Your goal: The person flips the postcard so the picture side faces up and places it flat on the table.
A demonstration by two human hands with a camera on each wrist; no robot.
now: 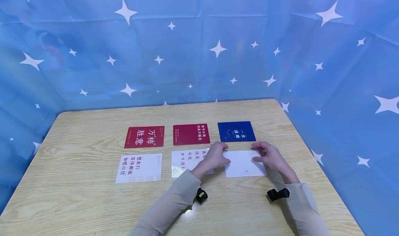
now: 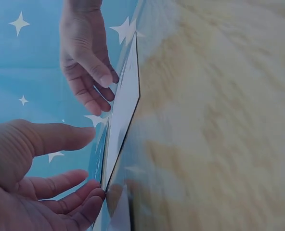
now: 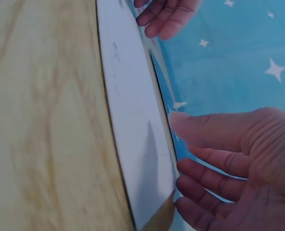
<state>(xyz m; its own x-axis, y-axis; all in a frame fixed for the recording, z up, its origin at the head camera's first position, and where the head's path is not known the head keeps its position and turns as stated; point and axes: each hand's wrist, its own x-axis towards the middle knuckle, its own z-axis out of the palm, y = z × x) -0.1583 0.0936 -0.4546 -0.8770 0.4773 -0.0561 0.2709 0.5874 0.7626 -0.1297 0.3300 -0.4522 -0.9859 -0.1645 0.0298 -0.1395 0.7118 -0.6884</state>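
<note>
A white card (image 1: pixel 243 168) with a tiny dark mark lies flat on the table in the head view, at the right of the front row. My left hand (image 1: pixel 214 157) is at its left edge, thumb and fingers apart. Over a neighbouring white card (image 1: pixel 184 161) with dark lettering, the same hand and forearm hide part of the print. By the right edge is my right hand (image 1: pixel 271 157), its thumb over the card. Both wrist views show thumb and fingers spread loosely, with nothing pinched; the left fingertips (image 2: pixel 97 197) seem to touch the card's edge.
Farther back lie a red card (image 1: pixel 144 142), a second red card (image 1: pixel 187 135) and a blue card (image 1: pixel 237 132). Another lettered white card (image 1: pixel 140 168) is at front left. The wooden table (image 1: pixel 78 201) ends against a blue star-patterned curtain (image 1: pixel 187 38).
</note>
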